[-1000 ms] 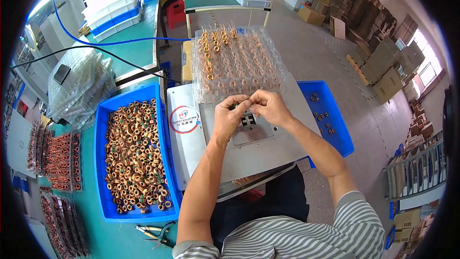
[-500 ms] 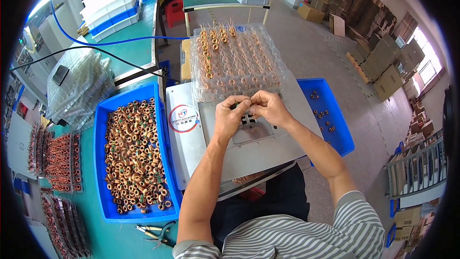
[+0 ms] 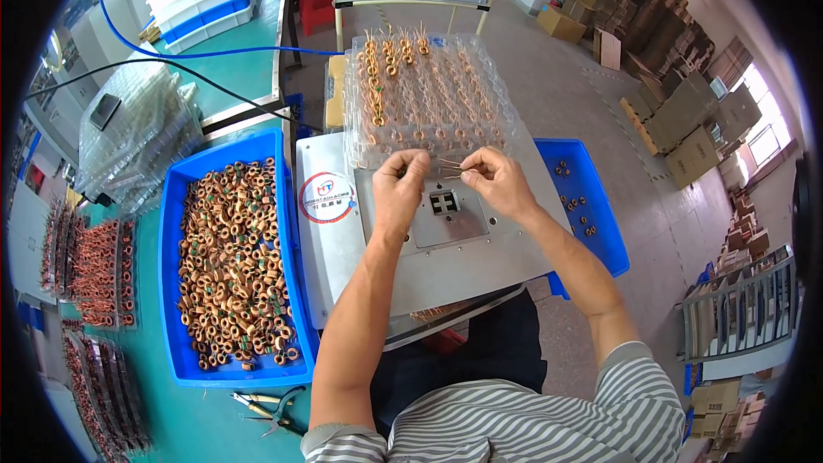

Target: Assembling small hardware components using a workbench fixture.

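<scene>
Coil [image 3: 447, 169] pinched between left hand [image 3: 401, 190], right hand [image 3: 497, 182].

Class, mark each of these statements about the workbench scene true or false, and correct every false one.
1. Both hands meet above the grey metal machine plate. True.
2. The blue tray at the person's left is filled with copper coils. True.
3. The blue tray at the right is heaped full of coils. False: only a few coils lie scattered in it.
4. The pliers are in the right hand. False: they lie on the green table by the left tray; the right hand pinches thin wires with the left hand.
5. The clear plastic tray stands beyond the hands. True.
</scene>
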